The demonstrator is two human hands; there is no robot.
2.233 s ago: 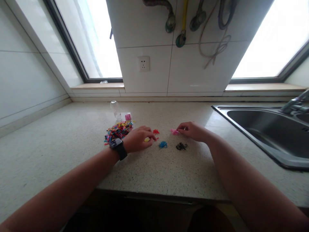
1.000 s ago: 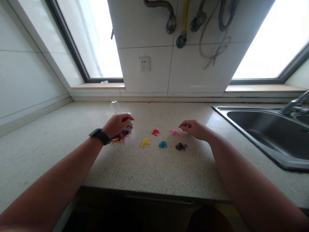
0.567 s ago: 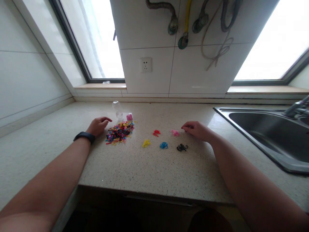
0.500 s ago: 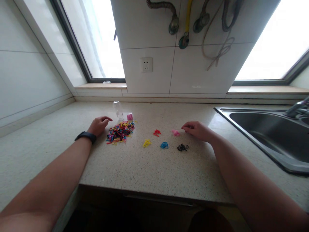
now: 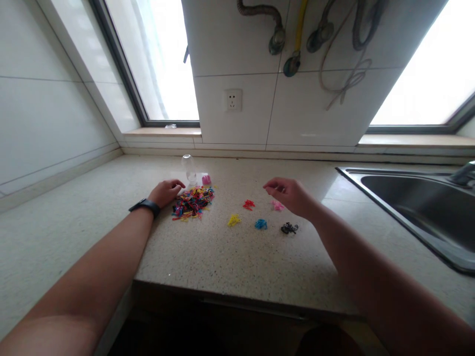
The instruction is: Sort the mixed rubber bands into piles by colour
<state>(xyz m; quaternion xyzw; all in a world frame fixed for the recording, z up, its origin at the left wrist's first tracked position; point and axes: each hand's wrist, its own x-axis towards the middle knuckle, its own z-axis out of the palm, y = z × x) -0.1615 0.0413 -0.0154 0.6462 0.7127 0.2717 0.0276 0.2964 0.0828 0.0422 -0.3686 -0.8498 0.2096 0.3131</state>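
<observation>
Right hand [image 5: 291, 194] has lifted off the counter since half a second ago and now hovers above the pink bands [image 5: 277, 205], fingers loosely curled with thumb and forefinger near each other; whether anything tiny sits between them cannot be told. Left hand [image 5: 166, 192] has barely shifted: it rests on the speckled countertop [image 5: 237, 257] at the left edge of the mixed pile of bands [image 5: 193, 202], fingers half bent, gripping nothing visible. Black wristwatch [image 5: 145, 205] on that wrist.

Outward from the right hand, small sorted clusters lie apart from one another: red bands [image 5: 248, 203] just left of the pink ones; nearer the counter edge a row of yellow bands [image 5: 233, 220], blue bands [image 5: 261, 224] and black bands [image 5: 289, 228].

Behind the mixed pile: a small clear bottle [image 5: 190, 169] and a pink item [image 5: 206, 179] beside it; any label is too small to read.

Steel sink [image 5: 426, 207] at far right. White wall socket [image 5: 233, 100] on the tiled wall, hoses [image 5: 297, 34] hanging above. No legible writing anywhere.
</observation>
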